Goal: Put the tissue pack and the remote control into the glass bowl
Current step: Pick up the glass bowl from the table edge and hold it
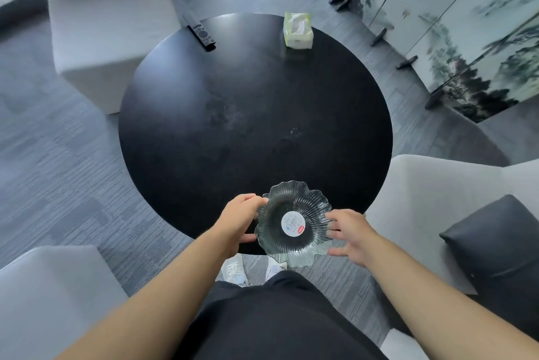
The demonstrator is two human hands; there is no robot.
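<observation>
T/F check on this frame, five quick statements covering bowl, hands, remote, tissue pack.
1. The glass bowl is empty. True.
2. The remote control lies inside the bowl. False: it lies at the far left edge of the round black table.
3. The left hand grips the bowl's rim. True.
4. The tissue pack touches the remote. False: they lie well apart, the pack at far right.
5. The right hand holds the tissue pack. False: it is open beside the bowl.
</observation>
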